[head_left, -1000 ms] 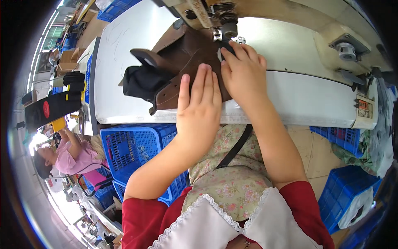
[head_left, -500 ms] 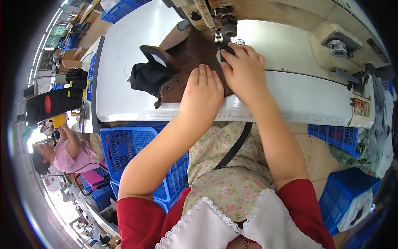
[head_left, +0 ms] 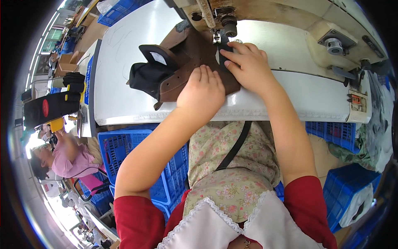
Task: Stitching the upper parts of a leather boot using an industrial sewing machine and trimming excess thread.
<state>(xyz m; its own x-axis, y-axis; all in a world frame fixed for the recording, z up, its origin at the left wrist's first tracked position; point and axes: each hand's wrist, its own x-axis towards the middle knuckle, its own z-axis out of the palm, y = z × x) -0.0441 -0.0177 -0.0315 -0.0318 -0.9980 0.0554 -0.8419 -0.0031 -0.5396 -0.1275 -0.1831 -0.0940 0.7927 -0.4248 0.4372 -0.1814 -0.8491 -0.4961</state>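
Note:
A brown leather shoe upper lies on the white machine table, its far part under the head of a sewing machine. Black lining bulges from its left side, beside a raised dark flap. My left hand rests flat on the leather, fingers stretched out and side by side. Just right of the presser foot, my right hand has its fingers extended over a narrow black strip along the upper's edge, pressing from above. The needle point is too small to make out.
Blue plastic crates stand below the table edge at the left, with another blue crate at the lower right. A black and yellow machine is at the far left, where a person in pink sits.
My right hand has shifted slightly right, and the near right corner of the leather has swung out to the right. My left hand stays on the upper, nearly unmoved.

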